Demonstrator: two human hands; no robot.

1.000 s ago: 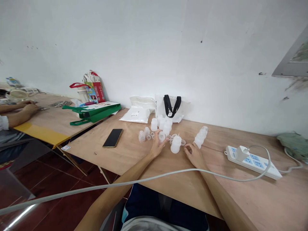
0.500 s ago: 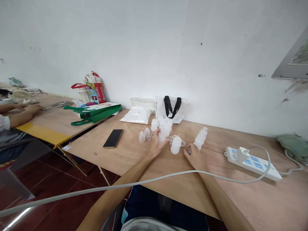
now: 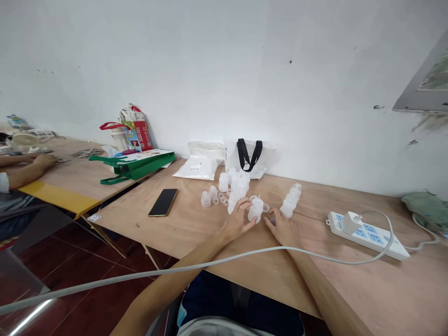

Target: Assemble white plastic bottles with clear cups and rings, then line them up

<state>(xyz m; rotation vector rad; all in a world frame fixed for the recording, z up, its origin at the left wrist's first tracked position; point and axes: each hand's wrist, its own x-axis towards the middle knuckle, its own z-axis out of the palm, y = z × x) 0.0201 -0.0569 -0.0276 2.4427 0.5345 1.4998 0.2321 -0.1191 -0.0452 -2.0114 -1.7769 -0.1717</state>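
From the head camera, a white bag (image 3: 249, 150) with black handles stands against the wall (image 3: 210, 70), a white packet (image 3: 196, 169) lying to its left; the contents of these cannot be told. A cluster of white bottles (image 3: 239, 185) stands before the bag, and a row of pale containers (image 3: 290, 201) runs off to the right. A green bag (image 3: 142, 169) lies on the neighbouring tabletop (image 3: 66, 175), near a red bag (image 3: 143, 134). Clear caps (image 3: 206, 199) and small rings (image 3: 221, 200) lie left of the bottles, a phone (image 3: 163, 202) further left. A power strip (image 3: 371, 237) lies at the right, and a pale cable (image 3: 245, 253) crosses in front of both forearms. 1 white bottle (image 3: 255, 211) stands between the hands, closest to the left hand (image 3: 237, 224), whose thumb and fingers curve round it; whether they grip it cannot be told. The right hand (image 3: 284, 228) is half curled just right of that bottle, and whether it holds anything cannot be told
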